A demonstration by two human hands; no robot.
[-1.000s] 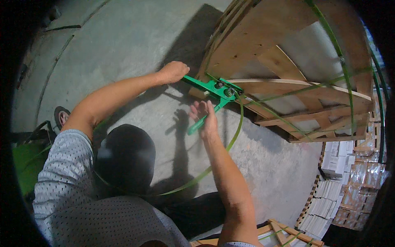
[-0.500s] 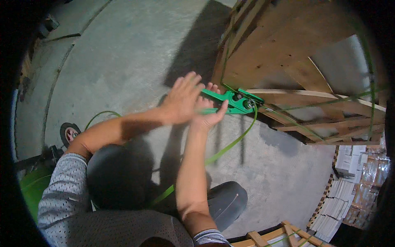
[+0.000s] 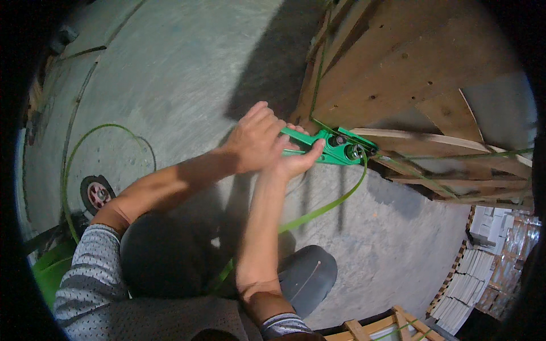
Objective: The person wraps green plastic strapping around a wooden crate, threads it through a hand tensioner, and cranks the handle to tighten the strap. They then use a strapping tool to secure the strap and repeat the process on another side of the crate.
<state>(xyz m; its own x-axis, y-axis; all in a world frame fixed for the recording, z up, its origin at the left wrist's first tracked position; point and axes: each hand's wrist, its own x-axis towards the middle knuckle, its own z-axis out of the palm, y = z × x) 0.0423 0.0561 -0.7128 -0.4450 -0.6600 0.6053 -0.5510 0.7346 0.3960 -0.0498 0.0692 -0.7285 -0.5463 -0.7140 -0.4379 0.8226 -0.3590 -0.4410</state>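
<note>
A green hand strapping tool with two long handles sits against the side of a wooden crate. My left hand is closed around the handle ends. Just beside it, my right hand grips the handles nearer the tool's head, thumb lying along the lower handle. From the head a green plastic strap curves down between my knees. Another length of strap runs up the crate's edge from the tool. Part of my right fingers is hidden behind the handles.
To the left stands a small wheel, with a loop of strap lying over the concrete floor. Stacked wrapped goods are at the lower right. A wooden frame shows at the bottom edge.
My left hand, blurred and flatter before, has closed on the handle ends. The tool has shifted slightly right and down in view, and the strap loop at left now rises higher.
</note>
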